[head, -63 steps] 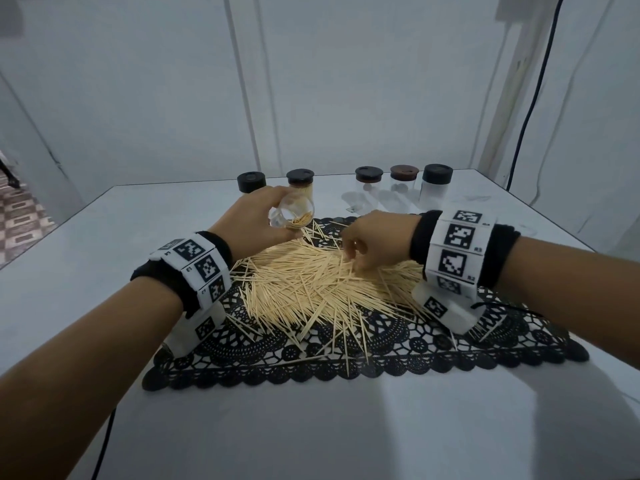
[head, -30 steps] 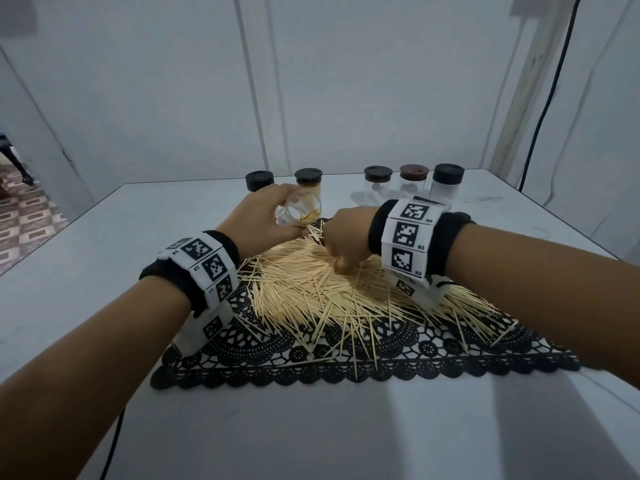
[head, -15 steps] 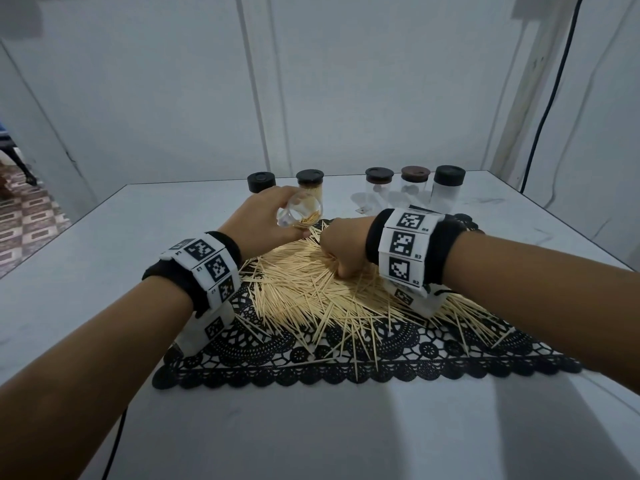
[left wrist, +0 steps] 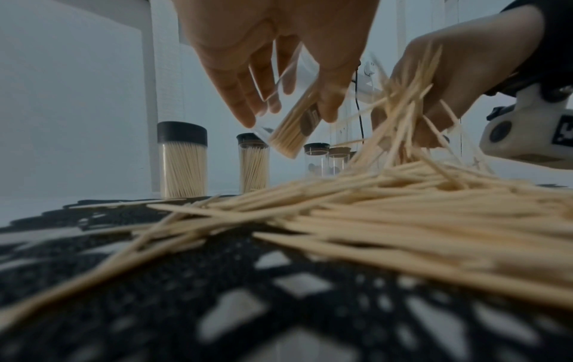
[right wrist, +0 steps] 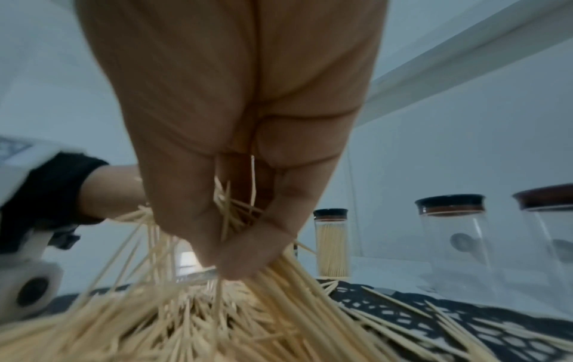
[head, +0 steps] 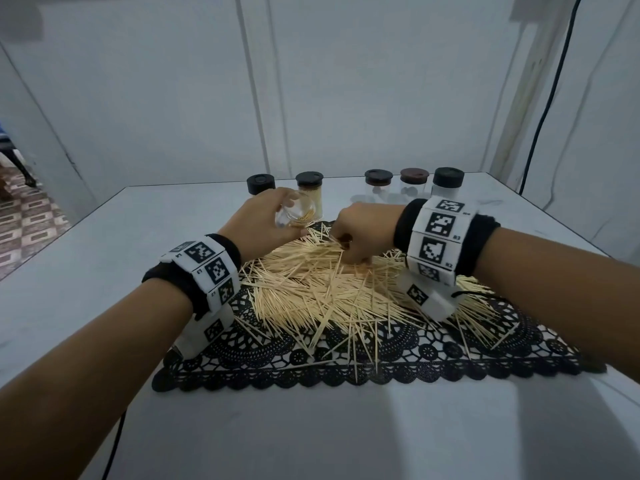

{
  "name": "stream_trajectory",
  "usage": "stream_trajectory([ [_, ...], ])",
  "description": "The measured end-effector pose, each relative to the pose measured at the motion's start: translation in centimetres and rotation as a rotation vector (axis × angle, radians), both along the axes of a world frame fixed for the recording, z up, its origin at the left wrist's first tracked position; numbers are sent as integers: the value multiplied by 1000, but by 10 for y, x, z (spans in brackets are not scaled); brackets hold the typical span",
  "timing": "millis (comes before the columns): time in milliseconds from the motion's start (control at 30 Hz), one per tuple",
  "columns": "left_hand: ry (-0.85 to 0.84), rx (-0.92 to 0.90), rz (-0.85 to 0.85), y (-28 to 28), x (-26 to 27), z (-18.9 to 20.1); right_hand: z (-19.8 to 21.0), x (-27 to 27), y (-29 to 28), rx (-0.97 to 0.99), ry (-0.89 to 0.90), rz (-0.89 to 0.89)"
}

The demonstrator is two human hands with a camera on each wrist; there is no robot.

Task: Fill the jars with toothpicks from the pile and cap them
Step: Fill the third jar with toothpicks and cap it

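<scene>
Under right hand (right wrist: 229,137), pinched toothpicks (right wrist: 223,215) (head view hides them)

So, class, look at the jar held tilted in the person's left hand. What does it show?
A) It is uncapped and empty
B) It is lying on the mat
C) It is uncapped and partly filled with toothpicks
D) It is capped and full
C: the left hand holds the clear jar tilted above the pile, no cap on it, with a bundle of toothpicks filling only part of it.
</scene>
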State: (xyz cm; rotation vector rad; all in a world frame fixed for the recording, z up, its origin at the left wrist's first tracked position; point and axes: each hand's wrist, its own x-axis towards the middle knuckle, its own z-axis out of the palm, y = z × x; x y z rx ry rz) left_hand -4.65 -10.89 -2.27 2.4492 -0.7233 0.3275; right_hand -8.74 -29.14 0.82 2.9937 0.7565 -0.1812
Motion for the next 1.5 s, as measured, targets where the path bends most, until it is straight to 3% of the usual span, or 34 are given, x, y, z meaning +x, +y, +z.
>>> stream_trajectory([
  [200,52,61,35,-1,-3,2,2,4,-21,264,21,-99],
  [600,195,197,12,-3,-8,4,26,-2,-25,1127,143,-150],
  [867,198,209,-8,-2,-11,4,30,6,-3,1460,161,-139],
  [1167,190,213,-39,-5,-13,5,1,7,9,1420,158,-165],
  [1500,170,203,-78,-6,-13,5,-19,6,11,1083,-23,-126],
])
